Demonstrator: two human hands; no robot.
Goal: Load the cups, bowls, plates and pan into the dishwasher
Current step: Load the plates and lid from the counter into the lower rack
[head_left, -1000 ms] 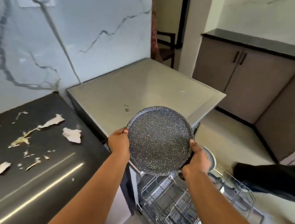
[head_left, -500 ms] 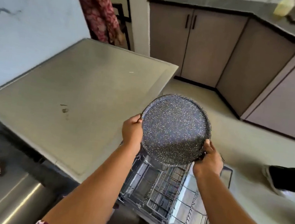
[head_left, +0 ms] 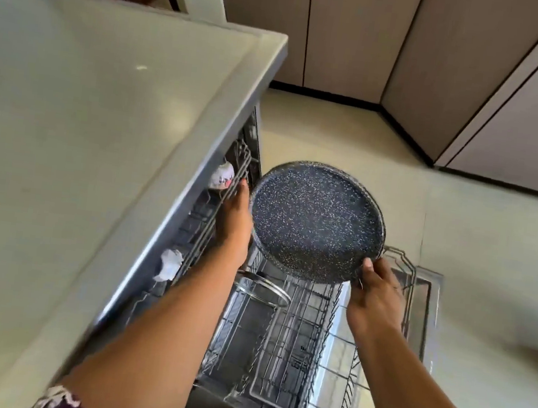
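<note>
Grey worktop (head_left: 76, 132) lies left of the left hand (head_left: 234, 223), whose grip wraps the left rim of the speckled pan (head_left: 316, 221). Pan hangs tilted between both grips, above the pulled-out rack (head_left: 286, 351). Glass lid (head_left: 262, 287) sits in the rack just below. Right hand (head_left: 375, 295) pinches the pan's lower right rim.

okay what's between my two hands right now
The speckled pan, seen in the head view: the left hand holds its left rim, the right hand its lower right rim, above the pulled-out lower rack.
</note>
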